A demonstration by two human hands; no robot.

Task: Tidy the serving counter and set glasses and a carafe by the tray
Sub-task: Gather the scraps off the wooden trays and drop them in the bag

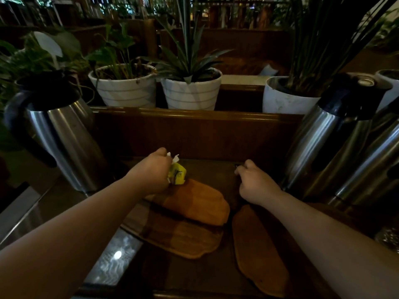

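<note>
My left hand (154, 171) is closed around a crumpled yellow wrapper (177, 174) with white paper scraps sticking out at the top. It hovers just above the far end of a stack of wooden serving boards (194, 203). My right hand (253, 183) is to the right, its fingers pinched on a small dark item (237, 166) that I cannot make out, low over the dark wooden tray (211, 167). A steel carafe (62, 139) with a black handle stands at the left. No glasses are in view.
Three tall steel thermos flasks (336, 139) lean together at the right. Another wooden board (259, 251) lies by my right forearm. White plant pots (125, 87) (192, 91) (285, 96) line the ledge behind a wooden back panel (194, 130). A glossy stone counter edge (114, 257) runs lower left.
</note>
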